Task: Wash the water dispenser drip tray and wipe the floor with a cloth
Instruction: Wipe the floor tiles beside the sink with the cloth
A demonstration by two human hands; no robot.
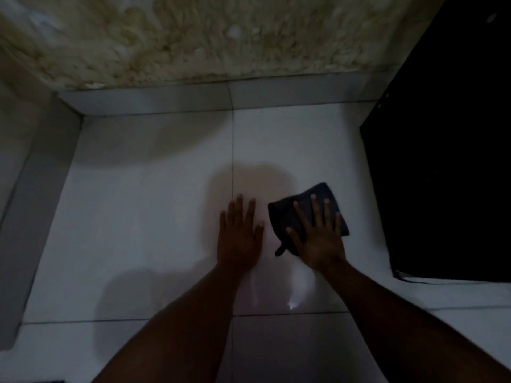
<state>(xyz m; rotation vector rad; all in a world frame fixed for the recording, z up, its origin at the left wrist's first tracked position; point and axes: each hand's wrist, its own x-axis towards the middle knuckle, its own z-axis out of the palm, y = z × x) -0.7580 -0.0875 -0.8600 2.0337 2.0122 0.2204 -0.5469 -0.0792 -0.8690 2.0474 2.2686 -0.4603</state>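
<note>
A dark folded cloth (287, 214) lies flat on the white tiled floor (154, 217) in dim light. My right hand (318, 233) presses down on the cloth with its fingers spread, covering its lower right part. To the left of it, my left hand (239, 233) rests palm down on the bare tile, fingers apart, holding nothing. A faint wet sheen shows on the tile between and below my hands. No drip tray is in view.
A large black object (448, 175) stands on the floor at the right, close to the cloth. A stained, peeling wall (193, 40) with a grey tiled skirting (166, 100) closes the far side. Another skirting runs along the left.
</note>
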